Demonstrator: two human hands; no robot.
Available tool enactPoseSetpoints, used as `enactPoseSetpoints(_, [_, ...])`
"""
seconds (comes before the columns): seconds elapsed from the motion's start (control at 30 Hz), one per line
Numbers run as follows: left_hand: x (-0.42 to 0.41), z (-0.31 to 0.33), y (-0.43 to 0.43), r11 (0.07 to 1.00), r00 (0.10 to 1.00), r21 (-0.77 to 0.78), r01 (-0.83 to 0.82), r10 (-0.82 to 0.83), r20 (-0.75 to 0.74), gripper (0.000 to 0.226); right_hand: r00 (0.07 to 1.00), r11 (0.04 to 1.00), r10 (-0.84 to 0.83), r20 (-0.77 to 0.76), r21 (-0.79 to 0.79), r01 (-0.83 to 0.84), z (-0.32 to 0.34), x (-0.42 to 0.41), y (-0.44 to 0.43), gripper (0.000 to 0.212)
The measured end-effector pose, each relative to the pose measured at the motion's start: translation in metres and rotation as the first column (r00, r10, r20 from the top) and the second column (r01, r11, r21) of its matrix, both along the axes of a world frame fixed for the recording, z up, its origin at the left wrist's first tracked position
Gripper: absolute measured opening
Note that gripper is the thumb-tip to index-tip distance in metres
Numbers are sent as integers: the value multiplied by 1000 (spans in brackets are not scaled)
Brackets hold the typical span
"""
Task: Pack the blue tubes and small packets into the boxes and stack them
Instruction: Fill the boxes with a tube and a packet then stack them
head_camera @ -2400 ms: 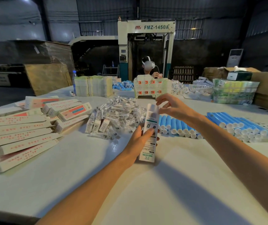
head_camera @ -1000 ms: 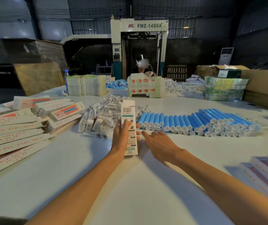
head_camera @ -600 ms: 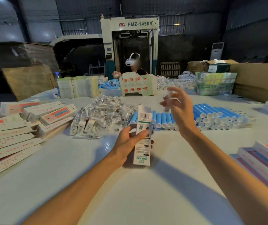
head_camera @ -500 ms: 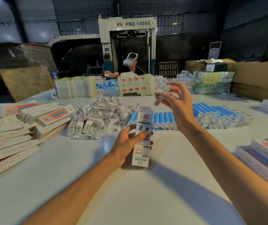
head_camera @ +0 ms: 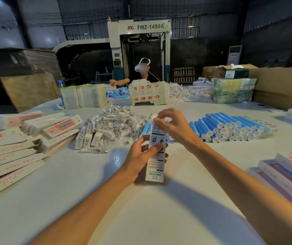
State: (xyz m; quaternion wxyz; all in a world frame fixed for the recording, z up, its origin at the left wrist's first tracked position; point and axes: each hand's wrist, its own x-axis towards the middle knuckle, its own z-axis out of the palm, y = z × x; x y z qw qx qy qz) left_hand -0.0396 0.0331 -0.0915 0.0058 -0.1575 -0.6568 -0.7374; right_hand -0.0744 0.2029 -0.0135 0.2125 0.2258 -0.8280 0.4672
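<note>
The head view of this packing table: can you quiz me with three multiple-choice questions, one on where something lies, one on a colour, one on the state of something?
1. Where do the blue tubes lie relative to the pile of clear packets?
A. To its left
B. To its right
C. Beneath it

2. What colour are the tubes' caps?
A. White
B. Red
C. Black

3. How is the box in the left hand?
A. Lying flat
B. Crushed
C. Held upright

Answers:
1 B: the tubes are stacked on the wearer's right of the pile.
2 A: white round ends face the camera.
3 C: the left hand's fingers curl round the box as it stands on end.
</note>
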Motion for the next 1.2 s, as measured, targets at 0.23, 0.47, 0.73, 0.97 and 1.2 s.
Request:
enactPoseSetpoints(0.23, [-1,1,-3,997,998,66,-42,45,-42,68,996,972,36,81,-236,-16,-25,20,8,37])
enactPoseSetpoints(0.47, [-1,4,-4,999,988,36,-10,16,-154,79,957,922,267,116,-320,-218,-51,29,3,49])
enactPoseSetpoints(0.73, [0,4,10,994,961,-83,-66,41,-275,112,946,923,303,113,-282,-262,-48,29,5,58])
enactPoseSetpoints(0.97, [-2,1,12,981,927,-107,-159,111,-358,114,948,931,310,75,-227,-286,-40,28,3,43])
enactPoseSetpoints(1.2, [-4,2,9,992,950,-96,-81,48,-309,109,972,927,235,20,-306,-218,-19,22,10,20])
